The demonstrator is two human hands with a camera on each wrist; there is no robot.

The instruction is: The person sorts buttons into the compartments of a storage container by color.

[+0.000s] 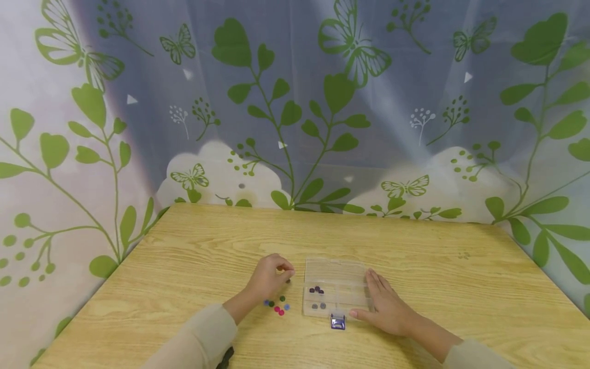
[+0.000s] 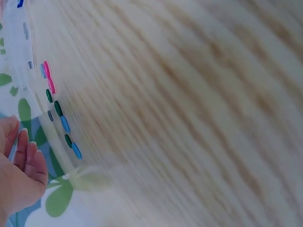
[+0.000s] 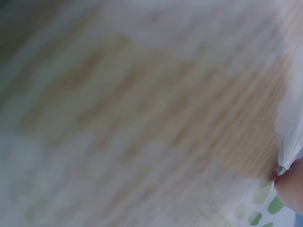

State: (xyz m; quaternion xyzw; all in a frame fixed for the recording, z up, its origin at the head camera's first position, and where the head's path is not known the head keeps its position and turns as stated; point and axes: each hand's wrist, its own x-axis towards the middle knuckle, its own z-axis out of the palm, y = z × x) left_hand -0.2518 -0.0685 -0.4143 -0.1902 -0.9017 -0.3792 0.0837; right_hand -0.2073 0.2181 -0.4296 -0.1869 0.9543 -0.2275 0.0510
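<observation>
A clear plastic compartment box lies on the table with its lid folded back. Several dark purple discs sit in its back left compartment, and grey discs in the front left one. My right hand rests against the box's right side, fingers extended and thumb at the front edge. Left of the box, my left hand hovers with loosely bent fingers, thumb and forefinger tips close together. Just under them is a dark disc. The left wrist view shows nothing between these fingers.
Several loose discs lie near the left hand: pink, green and blue. A shiny purple-blue latch juts from the box's front. Behind the wooden table hangs a leaf-patterned curtain.
</observation>
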